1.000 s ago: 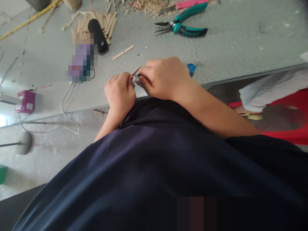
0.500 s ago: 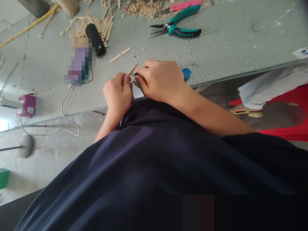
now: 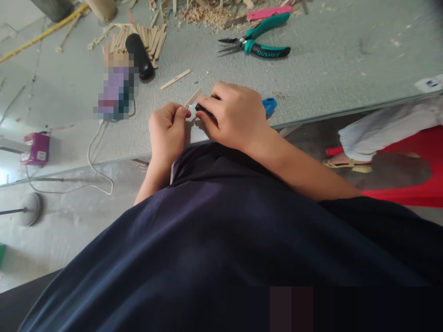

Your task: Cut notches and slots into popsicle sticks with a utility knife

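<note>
My left hand (image 3: pixel 168 131) pinches a thin wooden stick (image 3: pixel 193 97) that points up and to the right. My right hand (image 3: pixel 233 115) is closed round a small tool with a black front end (image 3: pixel 202 109) and a blue rear end (image 3: pixel 269 105); the black end touches the stick near my left fingertips. Both hands rest at the near edge of the grey table (image 3: pixel 328 74). My dark blue shirt fills the lower part of the view.
On the table lie teal-handled pliers (image 3: pixel 258 45), a pink tool (image 3: pixel 268 12), a black cylinder (image 3: pixel 139 55), a heap of wooden sticks (image 3: pixel 155 39), one loose stick (image 3: pixel 175 79), wood shavings (image 3: pixel 204 11) and a white cable (image 3: pixel 93 152). Another person's leg and sandal (image 3: pixel 377 133) are at right.
My hands stayed together at the table edge. The stick's free end tilted slightly and more of the tool's black end shows beyond my right fingers.
</note>
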`<control>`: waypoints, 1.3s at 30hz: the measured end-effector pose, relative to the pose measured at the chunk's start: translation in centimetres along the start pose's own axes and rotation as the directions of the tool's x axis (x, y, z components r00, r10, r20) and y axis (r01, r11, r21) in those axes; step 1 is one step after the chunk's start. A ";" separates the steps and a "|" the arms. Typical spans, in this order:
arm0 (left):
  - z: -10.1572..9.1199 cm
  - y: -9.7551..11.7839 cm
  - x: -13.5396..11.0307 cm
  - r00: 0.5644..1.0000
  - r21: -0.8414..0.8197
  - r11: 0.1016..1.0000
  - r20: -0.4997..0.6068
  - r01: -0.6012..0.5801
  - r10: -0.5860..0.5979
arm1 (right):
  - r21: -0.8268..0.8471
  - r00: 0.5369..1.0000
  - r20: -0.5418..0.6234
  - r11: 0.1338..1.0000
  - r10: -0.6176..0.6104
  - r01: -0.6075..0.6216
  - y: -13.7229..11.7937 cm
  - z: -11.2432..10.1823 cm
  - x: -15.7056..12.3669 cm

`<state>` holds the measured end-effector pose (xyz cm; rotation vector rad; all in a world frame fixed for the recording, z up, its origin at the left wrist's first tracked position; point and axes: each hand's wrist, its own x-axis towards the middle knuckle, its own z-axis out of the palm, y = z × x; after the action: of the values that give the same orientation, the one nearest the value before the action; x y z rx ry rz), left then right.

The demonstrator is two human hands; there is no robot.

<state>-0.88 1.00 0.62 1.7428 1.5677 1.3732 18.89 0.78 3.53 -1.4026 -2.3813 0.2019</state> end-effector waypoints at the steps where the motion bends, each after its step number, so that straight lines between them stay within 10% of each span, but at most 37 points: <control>1: -0.1 -0.1 0.1 1.000 -0.010 1.000 0.007 0.000 0.000 | 0.000 1.000 -0.012 1.000 -0.010 0.010 0.1 0.1 0.0; 39: 0.3 -0.1 -0.9 0.998 0.150 0.987 -0.021 -0.052 0.056 | -0.117 0.997 0.073 0.993 -0.021 0.029 -0.2 -0.5 0.1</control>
<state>-0.54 0.28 0.01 1.8751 1.6874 1.3379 18.88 0.73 4.07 -1.4395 -2.5044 0.1086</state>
